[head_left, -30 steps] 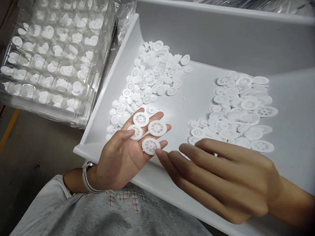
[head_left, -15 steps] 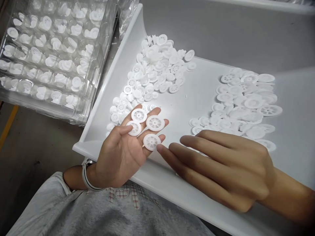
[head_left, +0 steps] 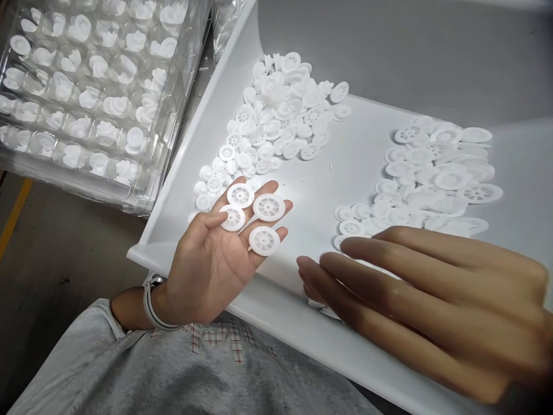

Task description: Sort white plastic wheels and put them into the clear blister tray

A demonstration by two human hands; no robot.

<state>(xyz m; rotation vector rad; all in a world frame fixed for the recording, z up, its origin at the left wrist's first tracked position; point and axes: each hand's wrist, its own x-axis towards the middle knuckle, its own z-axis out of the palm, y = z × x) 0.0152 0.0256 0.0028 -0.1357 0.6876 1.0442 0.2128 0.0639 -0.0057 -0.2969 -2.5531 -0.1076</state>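
Observation:
My left hand lies palm up over the near left corner of a white tray. Several white spoked plastic wheels rest on its fingers, and the thumb touches one of them. My right hand is stretched out flat and low over the tray's near edge, fingers pointing left, a short gap from the left fingertips. One or two wheels peek out from under its fingers. A heap of smaller wheels lies beyond the left hand, and a heap of larger wheels lies beyond the right hand.
A clear plastic blister tray, its pockets filled with white parts, stands to the left of the white tray. A dark floor with a yellow stripe shows at the lower left. I wear a grey top and a wristband.
My right hand has slid to the right and nearer, away from the left fingertips. The left hand keeps its wheels and has barely moved.

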